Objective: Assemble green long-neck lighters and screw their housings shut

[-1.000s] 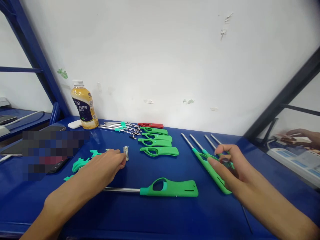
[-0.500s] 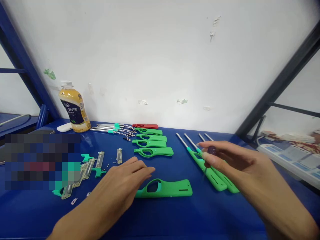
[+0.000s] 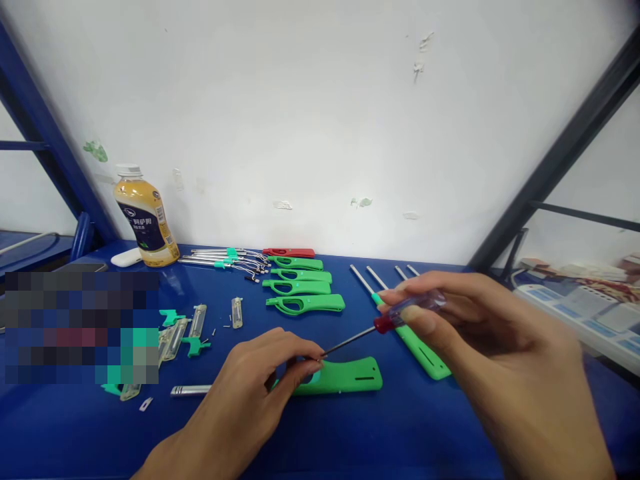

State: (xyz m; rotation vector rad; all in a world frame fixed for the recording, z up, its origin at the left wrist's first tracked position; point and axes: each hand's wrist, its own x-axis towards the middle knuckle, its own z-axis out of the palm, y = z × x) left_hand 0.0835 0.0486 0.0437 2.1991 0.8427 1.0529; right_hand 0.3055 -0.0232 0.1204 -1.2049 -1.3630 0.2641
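Note:
My right hand [image 3: 480, 333] grips a screwdriver [image 3: 413, 310] with a clear handle and a red collar. Its thin shaft slants down to the left. At the tip, the thumb and forefinger of my left hand [image 3: 270, 367] are pinched together; whatever sits between them is too small or hidden to make out. Just below lies a green long-necked lighter [image 3: 350, 377] with a silver tube poking out to the left of my left hand. My left hand covers its trigger opening in part. More green lighters [image 3: 425, 353] with silver tubes lie behind my right hand.
Several green handle shells [image 3: 310, 304] and a red one [image 3: 290, 253] line up at the back. Silver tubes with wires [image 3: 215, 257] lie beside them. Clear fuel tanks [image 3: 199, 322], turquoise triggers [image 3: 196, 346] and small screws are scattered left. A drink bottle [image 3: 147, 223] stands behind.
The screwdriver has tilted, its tip now meeting my left fingertips. My left hand has moved right and closed into a pinch, uncovering the silver tube.

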